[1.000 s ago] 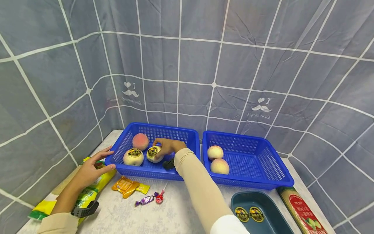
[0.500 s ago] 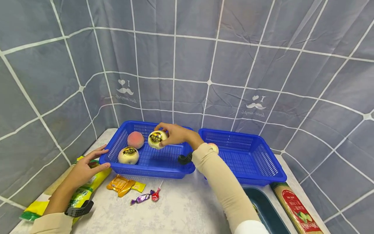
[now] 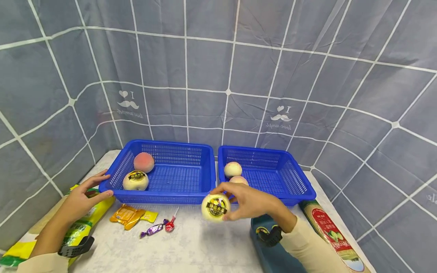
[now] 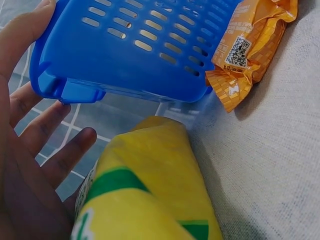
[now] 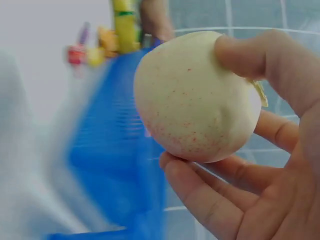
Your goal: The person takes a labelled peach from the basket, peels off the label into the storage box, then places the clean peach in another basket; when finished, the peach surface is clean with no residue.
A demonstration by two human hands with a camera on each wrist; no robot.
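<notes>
Peach (image 3: 215,207) in right hand (image 3: 250,201), seemingly clear of basket rims.

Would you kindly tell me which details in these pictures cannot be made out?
- Head view: the sticker print on the held fruit is too small to read.
- Head view: the teal tray is cut off by the bottom edge and partly hidden by the right hand.
- Right wrist view: the blue basket is blurred.
- Left wrist view: the yellow bag is cut off.

Pale stickered fruit (image 3: 215,207) — aloft before the baskets.
</notes>
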